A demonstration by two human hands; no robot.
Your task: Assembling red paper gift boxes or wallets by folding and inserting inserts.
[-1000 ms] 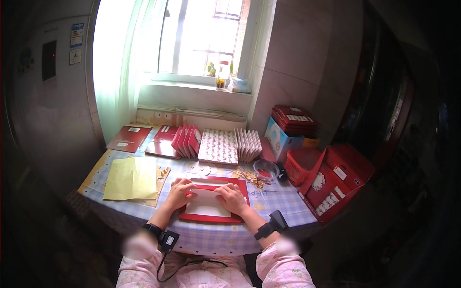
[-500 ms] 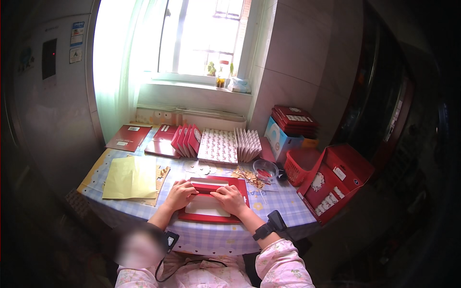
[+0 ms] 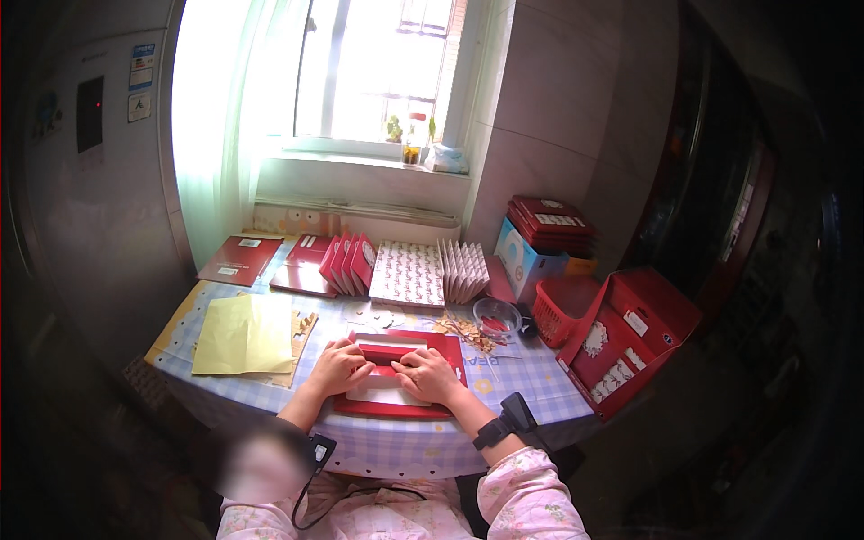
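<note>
A red cardboard piece with a white inside lies at the near edge of the table. Across its middle runs a raised red strip, with a pale panel beyond it. My left hand grips the strip's left end, fingers bent over it. At the other end, my right hand holds the same strip with curled fingers, the fingertips partly hidden. A flat red sheet shows beneath on the right.
Yellow paper lies at left. Behind stand red folders, a patterned white panel and pleated pieces. Scraps, a clear bowl, a red basket and an open red box sit at right.
Both hands stay on the red strip and have shifted only slightly; my right hand's fingers have moved a little to the left. Everything else stands as before.
</note>
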